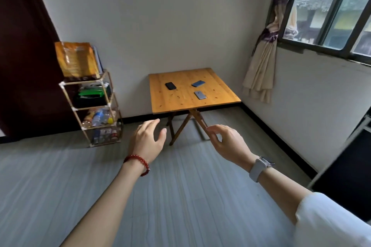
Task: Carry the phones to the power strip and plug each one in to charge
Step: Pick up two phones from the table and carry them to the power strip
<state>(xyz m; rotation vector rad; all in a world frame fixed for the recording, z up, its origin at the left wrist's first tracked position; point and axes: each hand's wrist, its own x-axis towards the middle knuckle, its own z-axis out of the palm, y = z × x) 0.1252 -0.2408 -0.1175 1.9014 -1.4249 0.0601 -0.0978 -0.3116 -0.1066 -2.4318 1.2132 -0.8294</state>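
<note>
Three phones lie flat on a small wooden folding table [172, 102] against the far wall: a black phone [170, 85] at the left, a blue phone [198, 83] at the right rear, a grey phone [200, 95] nearer the front edge. My left hand [148, 138], with a red bead bracelet on the wrist, reaches forward with fingers spread and empty. My right hand [224, 142], with a white watch on the wrist, is also out in front, fingers loosely curled and empty. Both hands are well short of the table. No power strip is in view.
A bamboo-framed shelf rack [96, 106] holding bottles and bags stands left of the table by a dark door [24, 56]. A tied curtain [261, 70] and a window [331, 10] are on the right wall. A dark piece of furniture [351, 176] stands at the right edge. Grey floor lies between me and the table.
</note>
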